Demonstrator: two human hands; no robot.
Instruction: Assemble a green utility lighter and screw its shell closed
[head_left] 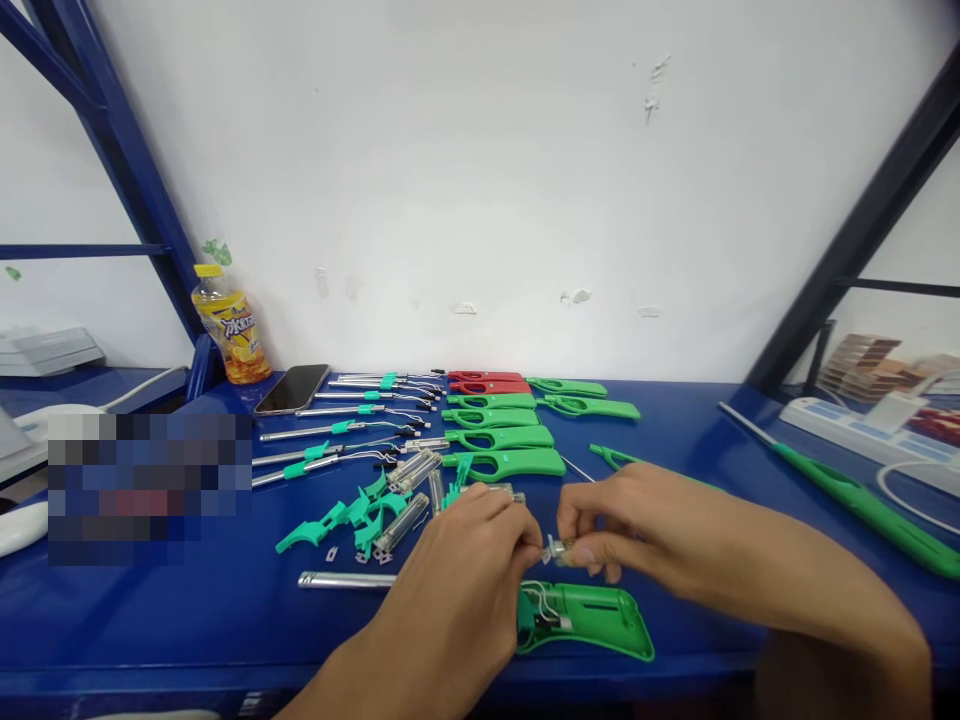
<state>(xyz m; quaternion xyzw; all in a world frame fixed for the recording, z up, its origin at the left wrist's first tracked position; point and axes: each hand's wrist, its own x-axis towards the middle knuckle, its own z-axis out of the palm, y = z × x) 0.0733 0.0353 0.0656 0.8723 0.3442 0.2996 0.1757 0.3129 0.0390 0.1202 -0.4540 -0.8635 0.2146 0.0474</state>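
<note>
My right hand [611, 525] pinches a small clear plastic part [559, 551] above the table. Close beside it, the fingertips of my left hand [495, 535] are pressed together around something small that I cannot make out. Below both hands lies an open green lighter shell [611, 618] with white wires and a black piece inside. A metal tube [345, 580] sticks out to the left from beneath my left forearm. Left of my left hand are teal plastic parts [360, 515] and clear fuel tanks [403, 522], with tiny metal pieces [331, 554] near them.
Behind are green shells [517, 463], red shells [487, 387] and metal rods with wires [300, 433]. A phone [292, 389] and a bottle [234, 335] stand back left. At right lie an assembled green lighter [862, 500] and a power strip [840, 425].
</note>
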